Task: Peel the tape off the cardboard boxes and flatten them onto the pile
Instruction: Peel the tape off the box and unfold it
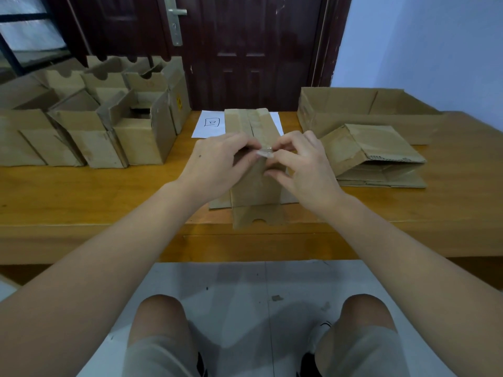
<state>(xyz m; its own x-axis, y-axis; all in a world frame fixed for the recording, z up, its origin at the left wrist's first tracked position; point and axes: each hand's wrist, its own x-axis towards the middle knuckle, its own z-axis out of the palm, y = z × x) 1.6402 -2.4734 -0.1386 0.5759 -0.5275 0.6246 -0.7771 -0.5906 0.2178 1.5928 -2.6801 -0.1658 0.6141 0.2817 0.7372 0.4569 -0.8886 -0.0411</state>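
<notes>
A cardboard box (254,186) lies on its side at the middle of the wooden table (109,191), its open flaps toward me. A strip of clear tape (255,121) runs along its top face. The near end of the tape (265,152) is lifted off the near top edge of the box. My left hand (217,164) and my right hand (302,164) both pinch this loose end between thumb and fingertips. To the right lies a pile of flattened boxes (378,156).
Several open upright cardboard boxes (89,121) crowd the table's left side. A large shallow cardboard tray (362,110) sits at the back right. A white sheet with a drawn mark (209,126) lies under the box's far end. A dark door (245,50) stands behind the table.
</notes>
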